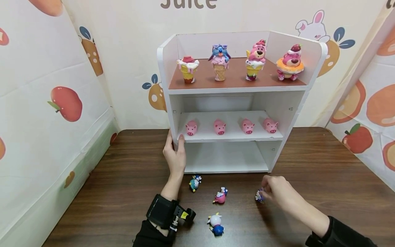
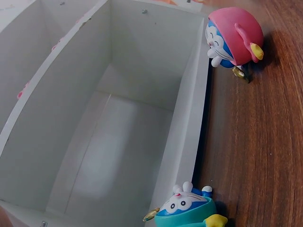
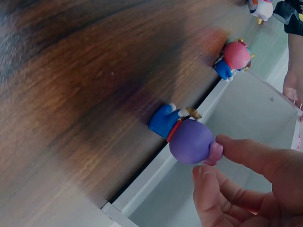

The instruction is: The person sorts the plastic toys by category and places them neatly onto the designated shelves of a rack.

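2 hands, L (image 1: pixel 175 154) gripping shelf side (image 1: pixel 168 65), R (image 1: pixel 277 191) pinching purple fig. (image 3: pixel 190 141), pink tip (image 3: pixel 215 154) R-wrist view only

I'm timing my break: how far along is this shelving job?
Looks done: four dessert figures up top, four pigs on the middle shelf. In hand: the purple-headed figure, pinched by the right hand. Apparently left: the teal figure, pink figure and white-headed figure on the table.
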Demonstrator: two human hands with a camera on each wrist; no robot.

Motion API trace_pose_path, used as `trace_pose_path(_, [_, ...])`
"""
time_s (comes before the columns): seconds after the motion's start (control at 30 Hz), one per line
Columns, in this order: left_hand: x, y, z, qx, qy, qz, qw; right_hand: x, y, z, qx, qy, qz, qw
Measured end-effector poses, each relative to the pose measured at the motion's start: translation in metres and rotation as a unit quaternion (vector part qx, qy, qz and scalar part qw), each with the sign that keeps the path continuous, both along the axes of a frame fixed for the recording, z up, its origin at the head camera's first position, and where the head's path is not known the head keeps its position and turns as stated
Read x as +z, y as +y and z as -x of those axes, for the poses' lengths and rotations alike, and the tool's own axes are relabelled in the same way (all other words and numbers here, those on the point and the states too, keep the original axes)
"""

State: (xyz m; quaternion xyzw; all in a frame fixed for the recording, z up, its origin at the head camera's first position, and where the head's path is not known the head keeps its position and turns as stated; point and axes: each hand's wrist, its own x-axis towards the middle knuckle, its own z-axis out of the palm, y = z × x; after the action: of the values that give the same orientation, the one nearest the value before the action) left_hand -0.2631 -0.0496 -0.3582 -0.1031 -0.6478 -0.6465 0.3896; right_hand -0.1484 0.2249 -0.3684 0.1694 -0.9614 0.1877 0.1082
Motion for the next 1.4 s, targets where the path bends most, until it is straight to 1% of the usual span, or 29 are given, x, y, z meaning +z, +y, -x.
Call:
trace_pose_path(0.13, [0.001,0.000,-0.001,-0.001,0.000,-0.001,1.0000,-0.002,0.002,0.003,0.035,0.030,0.002,0.9989])
trace_pose_path(0.17, [0.002,0.000,-0.002,-0.002,0.000,-0.002,1.0000,-0.003,0.003,0.004,0.045,0.038,0.002,0.9983])
trace_pose_path(0.27, [0.011,0.002,-0.010,-0.005,-0.004,-0.004,1.0000,-0.003,0.003,0.004,0.063,0.048,0.004,0.9968])
trace_pose_path(0.33, [0.011,0.002,-0.010,-0.005,-0.004,-0.004,1.0000,-0.003,0.003,0.004,0.074,0.051,0.007,0.9959])
trace_pose_path(0.37, [0.011,0.002,-0.009,-0.004,-0.006,-0.002,1.0000,-0.002,0.003,0.004,0.076,0.050,0.009,0.9958])
trace_pose_path(0.4, [0.013,0.002,-0.011,-0.004,-0.006,-0.002,1.0000,-0.002,0.002,0.004,0.077,0.047,0.010,0.9959])
trace_pose_path(0.5, [0.013,0.002,-0.012,-0.003,0.000,-0.001,1.0000,-0.001,0.002,0.003,0.077,0.037,0.012,0.9963])
trace_pose_path(0.6, [0.023,0.004,-0.021,-0.004,-0.001,-0.003,1.0000,0.000,0.002,0.004,0.076,0.019,0.008,0.9969])
trace_pose_path(0.7, [0.024,0.004,-0.022,-0.003,-0.002,-0.003,1.0000,-0.002,0.003,0.004,0.071,0.006,-0.005,0.9974])
trace_pose_path(0.87, [0.024,0.005,-0.022,-0.004,-0.003,-0.005,1.0000,-0.005,0.001,0.004,0.048,-0.006,-0.034,0.9982])
trace_pose_path(1.07, [0.024,0.004,-0.021,-0.003,-0.004,-0.005,1.0000,-0.007,-0.001,0.006,0.040,-0.017,-0.045,0.9981])
trace_pose_path(1.23, [0.023,0.004,-0.021,-0.005,-0.004,-0.005,1.0000,-0.008,-0.001,0.009,0.054,-0.019,-0.045,0.9973])
trace_pose_path(1.4, [0.023,0.004,-0.021,-0.004,-0.007,-0.004,1.0000,-0.005,0.001,0.017,0.078,-0.005,-0.046,0.9959])
